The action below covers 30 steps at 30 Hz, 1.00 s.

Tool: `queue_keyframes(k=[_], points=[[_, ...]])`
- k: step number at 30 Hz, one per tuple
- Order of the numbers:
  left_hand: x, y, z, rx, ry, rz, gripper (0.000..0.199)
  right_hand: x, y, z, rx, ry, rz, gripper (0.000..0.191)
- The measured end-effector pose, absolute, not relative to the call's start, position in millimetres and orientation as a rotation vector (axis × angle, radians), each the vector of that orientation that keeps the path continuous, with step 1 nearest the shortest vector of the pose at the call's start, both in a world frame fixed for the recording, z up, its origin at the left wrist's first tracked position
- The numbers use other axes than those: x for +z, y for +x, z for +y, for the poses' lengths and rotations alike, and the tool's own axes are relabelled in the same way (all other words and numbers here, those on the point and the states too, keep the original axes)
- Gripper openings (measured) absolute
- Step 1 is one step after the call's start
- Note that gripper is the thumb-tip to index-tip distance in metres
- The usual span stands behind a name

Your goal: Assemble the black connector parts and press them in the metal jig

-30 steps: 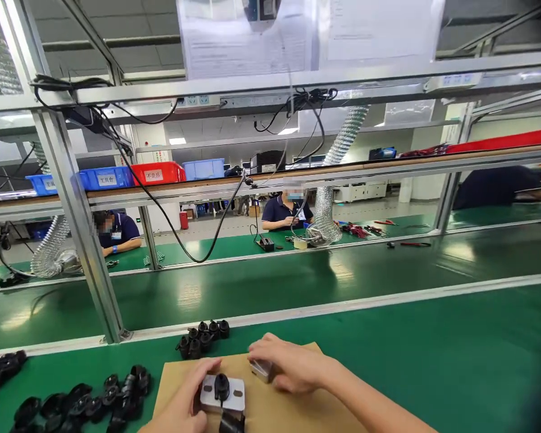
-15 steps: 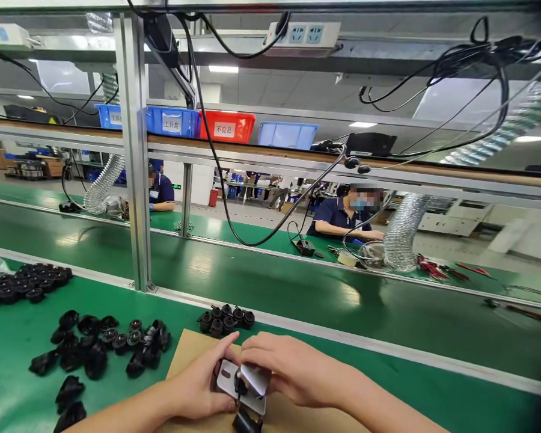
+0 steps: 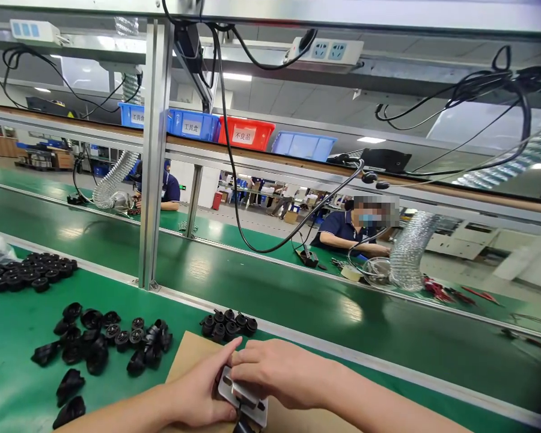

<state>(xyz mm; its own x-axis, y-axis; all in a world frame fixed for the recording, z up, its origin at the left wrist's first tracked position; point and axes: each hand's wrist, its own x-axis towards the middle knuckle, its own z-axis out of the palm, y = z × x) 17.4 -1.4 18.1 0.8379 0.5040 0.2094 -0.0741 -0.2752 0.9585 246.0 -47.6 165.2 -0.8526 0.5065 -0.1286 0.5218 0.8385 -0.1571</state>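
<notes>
Near the bottom centre, my left hand [image 3: 201, 388] grips the left side of a silver metal plate [image 3: 260, 416] with rounded corners and slots, thumb along its near edge. From the right, my right hand [image 3: 282, 371] reaches over the plate, its fingers closed on a smaller metal piece [image 3: 246, 394] at the plate's middle. The right fingertips hide part of both. A black part [image 3: 242, 426] sticks out below the plate, cut off by the frame edge. Under both hands lies a brown cardboard sheet [image 3: 184, 355].
Black round parts [image 3: 229, 325] stand in a cluster beyond the cardboard. Loose black curved parts [image 3: 97, 355] and black rings [image 3: 31, 273] lie on the left. A metal post [image 3: 155, 156] rises ahead, with a hanging black cable [image 3: 234, 198]. Two people sit across the green bench.
My right hand has shifted slightly left and down over the plate, and the smaller metal piece, tilted up before, now sits lower against it. The whole view has tilted a little.
</notes>
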Motion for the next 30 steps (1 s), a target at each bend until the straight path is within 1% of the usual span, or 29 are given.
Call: queue_keyframes(k=[5,7,8,10,12,13,15,17,19,20,21,24,26,28,30], points=[[10,16,1,0.599,1.767,0.326,0.125,159,246,-45,-0.178,0.758,2.899,0.045],[8,17,1,0.592,1.748,0.325,0.126,153,244,-44,-0.158,0.837,2.839,0.042],[7,18,0,0.583,1.735,0.323,0.127,151,242,-44,-0.145,0.926,2.776,0.045],[8,18,0,0.583,1.713,0.309,0.128,148,239,-45,-0.102,1.118,2.650,0.061],[9,18,-2,0.608,1.713,0.300,0.132,150,236,-46,-0.069,1.141,2.679,0.075],[10,18,-3,0.625,1.716,0.303,0.134,152,235,-46,-0.065,1.088,2.746,0.077],[10,19,-4,0.635,1.703,0.306,0.137,156,232,-47,-0.075,1.010,2.838,0.073],[7,23,-3,0.647,1.651,0.291,0.138,158,229,-47,-0.047,1.139,2.755,0.063],[3,28,2,0.700,1.581,0.255,0.146,158,226,-46,0.048,1.296,2.626,0.065],[1,31,6,0.719,1.540,0.252,0.150,157,225,-45,0.076,1.275,2.624,0.067],[0,34,10,0.717,1.499,0.268,0.152,156,224,-43,0.084,1.190,2.662,0.063],[6,39,24,0.620,1.441,0.353,0.142,149,219,-36,0.080,0.997,2.710,0.045],[15,40,28,0.574,1.475,0.368,0.139,144,215,-30,0.168,1.205,2.521,0.030],[27,37,30,0.571,1.505,0.355,0.140,141,212,-24,0.226,1.219,2.494,0.027],[36,34,29,0.572,1.507,0.362,0.134,140,209,-20,0.205,0.994,2.643,0.029]])
